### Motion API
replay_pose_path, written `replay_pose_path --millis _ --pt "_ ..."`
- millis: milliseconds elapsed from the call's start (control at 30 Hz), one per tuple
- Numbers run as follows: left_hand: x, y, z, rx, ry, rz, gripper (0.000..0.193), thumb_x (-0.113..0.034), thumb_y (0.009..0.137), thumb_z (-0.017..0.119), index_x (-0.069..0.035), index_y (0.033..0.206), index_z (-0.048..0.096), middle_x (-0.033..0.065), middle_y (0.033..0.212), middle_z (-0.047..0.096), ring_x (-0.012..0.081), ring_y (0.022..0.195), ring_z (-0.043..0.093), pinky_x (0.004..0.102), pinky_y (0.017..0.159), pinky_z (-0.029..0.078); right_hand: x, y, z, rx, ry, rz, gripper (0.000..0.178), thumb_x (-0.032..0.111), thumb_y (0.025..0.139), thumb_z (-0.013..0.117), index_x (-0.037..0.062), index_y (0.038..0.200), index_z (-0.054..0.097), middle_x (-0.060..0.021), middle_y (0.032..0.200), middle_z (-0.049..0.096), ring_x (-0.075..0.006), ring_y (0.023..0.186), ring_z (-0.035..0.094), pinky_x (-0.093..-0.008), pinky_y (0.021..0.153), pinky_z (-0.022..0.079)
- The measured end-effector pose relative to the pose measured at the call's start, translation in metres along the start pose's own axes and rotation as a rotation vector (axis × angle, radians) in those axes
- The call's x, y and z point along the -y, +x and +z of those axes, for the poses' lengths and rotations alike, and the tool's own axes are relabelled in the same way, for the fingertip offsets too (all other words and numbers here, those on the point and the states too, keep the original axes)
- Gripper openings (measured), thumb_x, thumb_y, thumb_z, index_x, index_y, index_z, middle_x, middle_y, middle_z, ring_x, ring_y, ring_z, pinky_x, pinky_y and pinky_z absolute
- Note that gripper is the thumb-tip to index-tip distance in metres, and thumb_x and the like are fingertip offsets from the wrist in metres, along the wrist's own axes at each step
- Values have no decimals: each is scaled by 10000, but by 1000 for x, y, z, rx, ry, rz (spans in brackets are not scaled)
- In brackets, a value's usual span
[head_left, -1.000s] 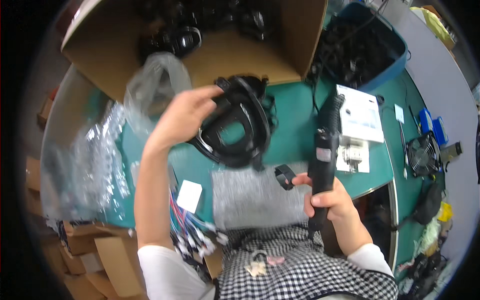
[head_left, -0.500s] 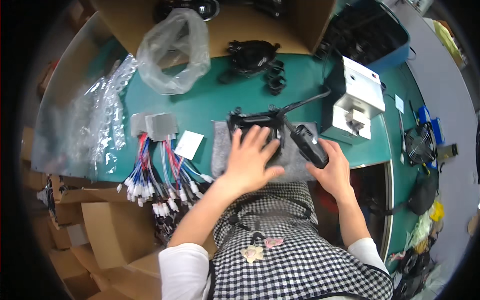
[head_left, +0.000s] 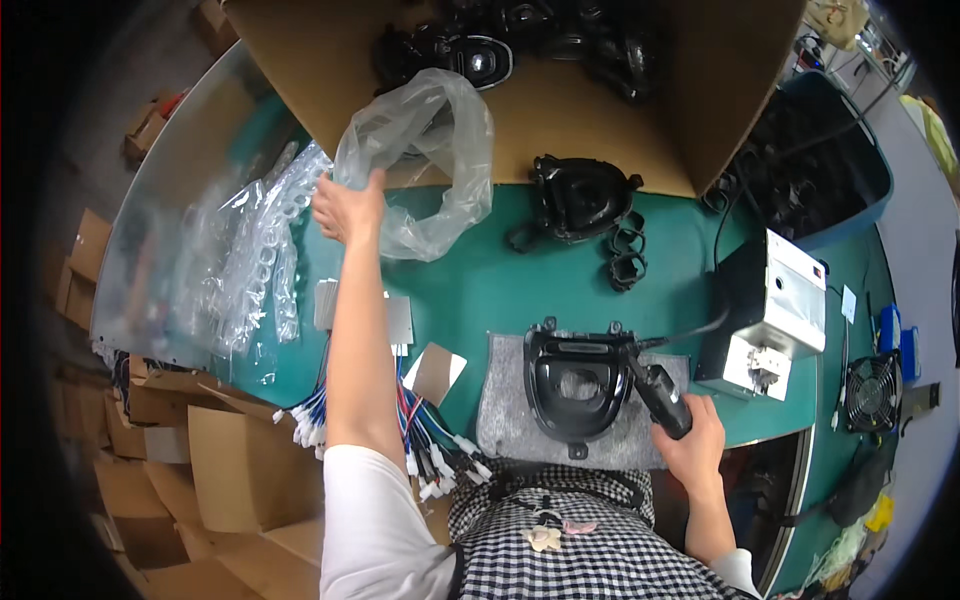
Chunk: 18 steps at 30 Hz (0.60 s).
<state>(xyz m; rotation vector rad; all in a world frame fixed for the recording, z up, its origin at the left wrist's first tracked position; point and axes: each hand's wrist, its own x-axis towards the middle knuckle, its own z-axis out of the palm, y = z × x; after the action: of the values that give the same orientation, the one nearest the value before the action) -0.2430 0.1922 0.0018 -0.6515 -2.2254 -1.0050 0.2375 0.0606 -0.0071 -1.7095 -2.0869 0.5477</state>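
My left hand (head_left: 348, 206) is stretched out at the left rim of a clear plastic bag (head_left: 465, 165). Its thumb stands apart from the half-curled fingers, and I see nothing held in it. My right hand (head_left: 692, 440) is wrapped round a black corded hand tool (head_left: 662, 400), which looks like an electric screwdriver. The tool's front end meets the right edge of a glossy black plastic housing (head_left: 543, 388). That housing, with an oval recess in its middle, lies on a grey felt mat (head_left: 505, 425).
Left of the mat lie wires with white connectors (head_left: 440, 465) under grey plates (head_left: 398, 320). Behind stand a second black housing (head_left: 585, 200) and an open carton (head_left: 560, 130) of black parts. A metal box (head_left: 795, 290) and a blue bin (head_left: 860, 215) are right; bubble wrap (head_left: 265, 265) is left.
My left hand has left the housing and moved far left to the plastic bag. The right hand still grips the tool at the housing's right edge. The whole view has shifted.
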Motion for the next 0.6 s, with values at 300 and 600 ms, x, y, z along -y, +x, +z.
replay_pose_path --millis 300,600 --pt "-26 -11 -91 334 -753 125 262 -65 799 626 40 1034 572 127 917 627 201 820 584 301 748 445 -2 5 0 7 29 0 441 138 587 740 15 985 594 -149 905 573 -357 787 588 -408 694 482" --pt "-36 -24 -147 345 -661 390 296 -74 803 636 14 1081 588 176 1082 618 281 988 590 384 838 451 -3 4 2 -28 42 7 433 126 593 731 23 991 595 -145 894 575 -359 793 588 -412 697 481"
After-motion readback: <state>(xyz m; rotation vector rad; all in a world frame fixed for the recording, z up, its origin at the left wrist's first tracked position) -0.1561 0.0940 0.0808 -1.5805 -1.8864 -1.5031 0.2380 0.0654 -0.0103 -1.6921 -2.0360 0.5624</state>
